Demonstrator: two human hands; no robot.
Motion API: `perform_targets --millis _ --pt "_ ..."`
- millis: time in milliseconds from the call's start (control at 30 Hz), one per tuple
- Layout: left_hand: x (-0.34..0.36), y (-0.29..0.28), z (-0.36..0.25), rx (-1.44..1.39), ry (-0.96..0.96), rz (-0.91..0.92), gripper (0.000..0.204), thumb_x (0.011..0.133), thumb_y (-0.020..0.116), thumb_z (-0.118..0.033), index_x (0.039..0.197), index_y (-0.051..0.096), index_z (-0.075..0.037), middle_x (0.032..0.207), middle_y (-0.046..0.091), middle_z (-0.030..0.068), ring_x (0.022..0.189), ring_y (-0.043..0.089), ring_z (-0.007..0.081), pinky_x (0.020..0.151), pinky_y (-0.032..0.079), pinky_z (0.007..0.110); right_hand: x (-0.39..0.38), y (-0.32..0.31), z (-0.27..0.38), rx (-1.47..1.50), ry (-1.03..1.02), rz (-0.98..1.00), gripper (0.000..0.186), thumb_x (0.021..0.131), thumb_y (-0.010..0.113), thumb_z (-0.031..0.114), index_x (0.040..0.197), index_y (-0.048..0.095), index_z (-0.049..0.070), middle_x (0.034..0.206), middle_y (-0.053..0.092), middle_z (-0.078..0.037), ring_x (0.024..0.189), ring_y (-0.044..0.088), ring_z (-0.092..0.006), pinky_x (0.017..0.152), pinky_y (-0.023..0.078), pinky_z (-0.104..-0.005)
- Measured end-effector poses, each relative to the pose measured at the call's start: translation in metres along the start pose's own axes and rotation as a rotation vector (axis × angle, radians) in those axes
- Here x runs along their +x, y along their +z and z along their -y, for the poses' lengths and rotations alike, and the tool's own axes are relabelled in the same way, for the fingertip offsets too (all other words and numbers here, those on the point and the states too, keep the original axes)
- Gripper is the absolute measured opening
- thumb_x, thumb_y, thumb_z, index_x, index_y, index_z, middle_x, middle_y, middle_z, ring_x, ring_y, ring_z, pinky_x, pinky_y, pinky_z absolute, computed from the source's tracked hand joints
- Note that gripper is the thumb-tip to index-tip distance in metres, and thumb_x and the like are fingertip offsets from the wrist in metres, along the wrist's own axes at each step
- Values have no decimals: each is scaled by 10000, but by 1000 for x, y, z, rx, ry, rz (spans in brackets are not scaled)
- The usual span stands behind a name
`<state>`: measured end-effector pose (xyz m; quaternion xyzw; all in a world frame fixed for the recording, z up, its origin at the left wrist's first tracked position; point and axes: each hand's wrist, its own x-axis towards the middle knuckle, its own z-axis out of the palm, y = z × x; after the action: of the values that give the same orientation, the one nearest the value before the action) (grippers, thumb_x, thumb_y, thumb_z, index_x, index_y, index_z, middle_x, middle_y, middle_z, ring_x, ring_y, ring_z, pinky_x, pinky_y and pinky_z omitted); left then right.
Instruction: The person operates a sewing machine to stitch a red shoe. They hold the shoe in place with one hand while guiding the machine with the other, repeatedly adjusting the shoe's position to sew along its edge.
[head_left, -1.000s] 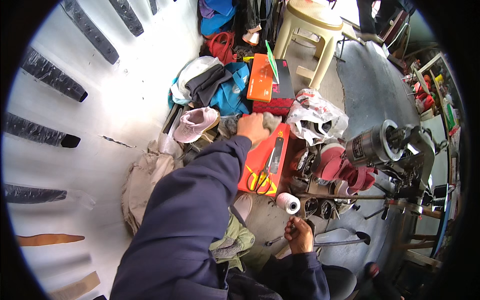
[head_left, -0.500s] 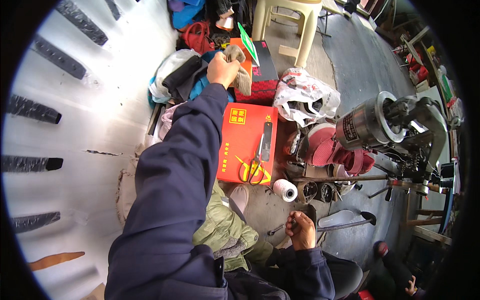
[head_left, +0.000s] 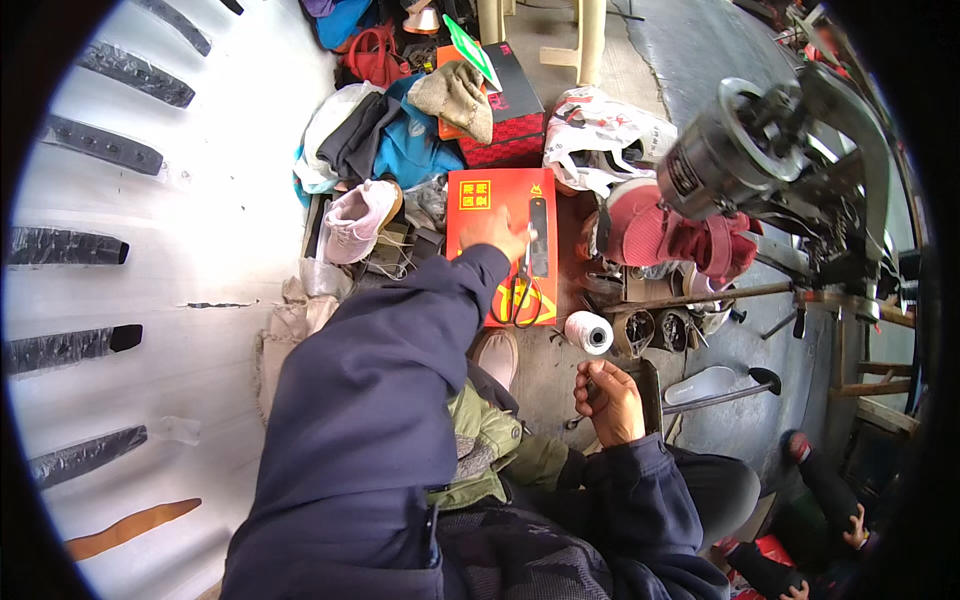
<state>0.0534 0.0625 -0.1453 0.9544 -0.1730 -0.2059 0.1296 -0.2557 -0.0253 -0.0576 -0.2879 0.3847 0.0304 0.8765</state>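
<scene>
My left hand (head_left: pixel 495 235) is blurred over the red box (head_left: pixel 468 275), close to the black-handled scissors (head_left: pixel 520 298) and a dark strip (head_left: pixel 537 220); I cannot tell its grip. My right hand (head_left: pixel 610 398) is curled near my right knee, closed on something small and dark that I cannot make out, below a white thread spool (head_left: pixel 588 332). A crumpled beige-grey cloth (head_left: pixel 450 95) lies on the orange and black boxes. A pink sneaker (head_left: pixel 360 220) sits left of the red box.
A metal machine (head_left: pixel 745 150) stands at right above red shoes (head_left: pixel 640 235). A plastic bag (head_left: pixel 600 140), blue bags (head_left: pixel 415 150) and a cream stool (head_left: pixel 580 50) are farther back. A white panel with dark strips (head_left: pixel 200 250) fills the left. Another person's legs and hands (head_left: pixel 830 490) show lower right.
My left hand rose with the beige cloth onto the orange box, let it go and has come back down to the red box. The view has shifted, bringing the scene higher in the picture.
</scene>
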Motion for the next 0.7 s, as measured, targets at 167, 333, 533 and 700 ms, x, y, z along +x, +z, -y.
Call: perform_targets --millis 167,333,533,700 --pt "-9 34 -8 99 -51 67 516 790 749 -467 1148 687 -100 1079 735 126 1036 700 332 887 546 444 -15 -7 1 16 -37 -32 197 1003 597 184 1026 646 -5 829 629 -50 677 582 -123 550 424 -240" --pt "0 65 -7 89 -127 98 368 786 665 -283 1089 717 -80 1107 725 169 1047 696 352 887 554 447 -22 -16 3 43 -76 -24 185 1000 608 182 1015 653 3 827 636 -44 677 589 -117 550 434 -241" --pt "13 78 -15 -225 -234 -185 487 876 601 -230 1320 488 -65 1075 702 251 1035 672 433 862 516 534 -25 -14 4 87 -52 12 179 1008 600 180 1015 660 11 804 636 -27 669 587 -102 557 440 -240" --pt "46 98 -19 -188 -147 -217 581 864 680 -375 1295 443 -65 1038 711 239 985 685 441 855 515 545 -26 -16 4 76 -33 -1 198 1015 597 201 1025 657 12 824 636 -22 676 586 -97 562 434 -236"
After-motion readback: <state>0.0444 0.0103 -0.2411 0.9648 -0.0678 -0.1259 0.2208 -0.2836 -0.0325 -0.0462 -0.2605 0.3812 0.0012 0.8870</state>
